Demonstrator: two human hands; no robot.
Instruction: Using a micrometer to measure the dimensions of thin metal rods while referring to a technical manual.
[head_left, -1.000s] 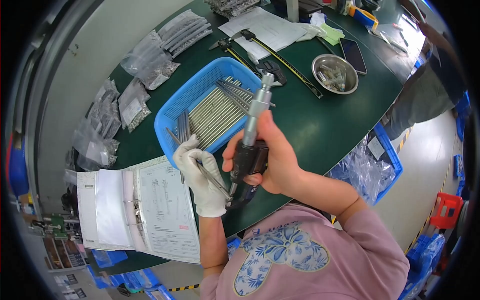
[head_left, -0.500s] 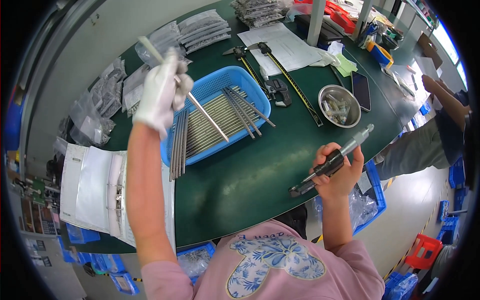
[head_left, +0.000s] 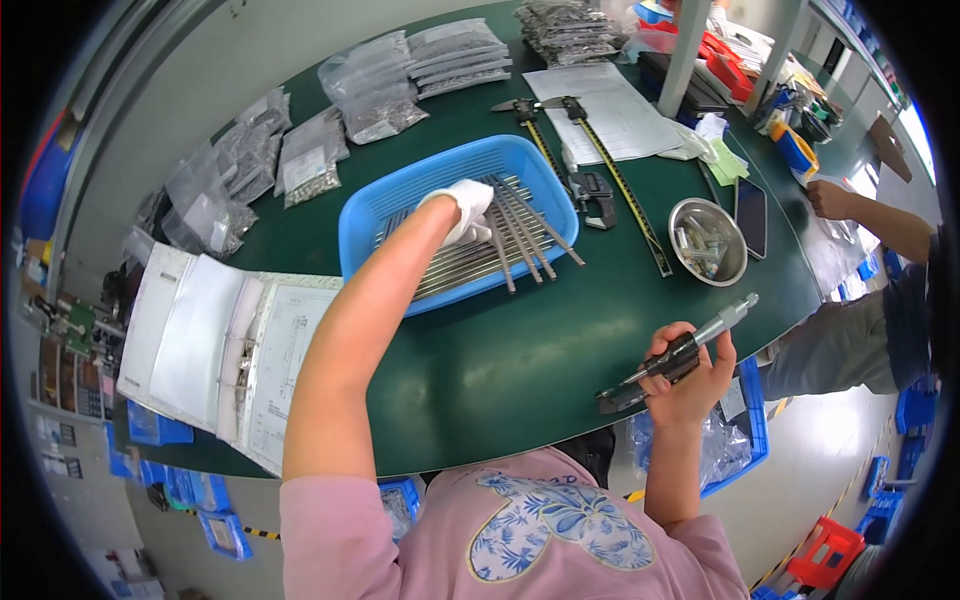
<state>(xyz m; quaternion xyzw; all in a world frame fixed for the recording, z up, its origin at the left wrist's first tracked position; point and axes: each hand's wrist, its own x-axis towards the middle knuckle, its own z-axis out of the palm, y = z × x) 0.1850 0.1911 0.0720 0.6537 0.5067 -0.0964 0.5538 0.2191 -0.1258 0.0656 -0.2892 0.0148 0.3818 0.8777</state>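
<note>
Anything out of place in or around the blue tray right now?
Yes: a few metal rods lie crosswise over the neat row in the blue tray, ends poking past its rim. The gloved left hand rests on them; the right hand holds a micrometer.

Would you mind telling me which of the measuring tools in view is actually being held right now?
The micrometer in the bare right hand, off the table's near edge. The two long calipers lie untouched on the green table beyond the blue basket.
</note>
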